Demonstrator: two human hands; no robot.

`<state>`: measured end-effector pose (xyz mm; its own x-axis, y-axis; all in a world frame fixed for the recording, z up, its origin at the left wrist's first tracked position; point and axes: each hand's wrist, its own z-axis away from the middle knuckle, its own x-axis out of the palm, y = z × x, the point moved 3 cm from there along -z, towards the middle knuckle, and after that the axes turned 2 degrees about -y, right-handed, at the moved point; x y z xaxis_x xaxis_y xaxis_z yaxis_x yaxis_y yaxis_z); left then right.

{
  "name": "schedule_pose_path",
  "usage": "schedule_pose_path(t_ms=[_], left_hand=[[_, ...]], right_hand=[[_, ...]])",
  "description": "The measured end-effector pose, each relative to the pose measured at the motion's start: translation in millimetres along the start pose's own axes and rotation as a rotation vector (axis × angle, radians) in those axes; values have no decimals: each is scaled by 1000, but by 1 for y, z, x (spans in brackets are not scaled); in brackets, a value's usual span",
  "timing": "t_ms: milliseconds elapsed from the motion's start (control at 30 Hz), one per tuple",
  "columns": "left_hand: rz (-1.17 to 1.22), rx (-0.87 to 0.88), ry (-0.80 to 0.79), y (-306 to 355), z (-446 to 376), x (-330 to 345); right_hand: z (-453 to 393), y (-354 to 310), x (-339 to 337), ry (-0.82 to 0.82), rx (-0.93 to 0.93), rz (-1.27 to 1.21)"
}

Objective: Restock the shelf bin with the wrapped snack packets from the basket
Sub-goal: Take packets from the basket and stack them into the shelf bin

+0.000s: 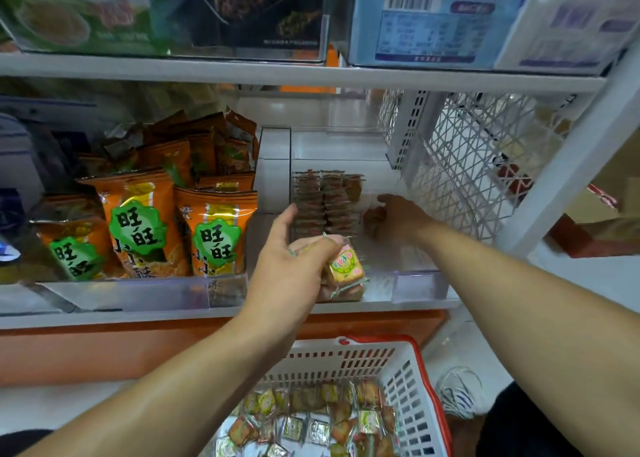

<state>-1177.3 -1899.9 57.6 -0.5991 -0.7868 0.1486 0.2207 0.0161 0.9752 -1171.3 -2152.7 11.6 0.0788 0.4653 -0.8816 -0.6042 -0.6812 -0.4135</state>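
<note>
Far left on the shelf you've got orange bags (143, 221) with a green badge reading 旺旺 in big black characters, standing up in their own clear tray. Next over, your left hand (289, 269) grips a small stack of snack packets (346, 271) at the front lip of the clear shelf bin (415, 283); the top one has a yellow-green label, too small to read. Inside the bin, rows of packets (325, 200) are lined up at the back. Your right hand (398, 219) reaches deeper in, fingers curled round a packet (374, 219). Right of that is white mesh paneling (478, 158). Below, the white basket (408, 380) with red rim holds loose packets.
</note>
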Motion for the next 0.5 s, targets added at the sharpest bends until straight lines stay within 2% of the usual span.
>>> schedule_pose_path(t_ms=[200,267,367,500], left_hand=[[110,-63,38,-1,-3,0],[144,-97,44,-2,-4,0],[119,-115,43,-5,-5,0],[218,-154,15,-6,-5,1]], right_hand=[[-10,-3,-13,140,10,-31],[-16,-9,-19,159,-40,96],[-22,-24,-18,85,-141,246],[-30,-30,-13,106,-159,32]])
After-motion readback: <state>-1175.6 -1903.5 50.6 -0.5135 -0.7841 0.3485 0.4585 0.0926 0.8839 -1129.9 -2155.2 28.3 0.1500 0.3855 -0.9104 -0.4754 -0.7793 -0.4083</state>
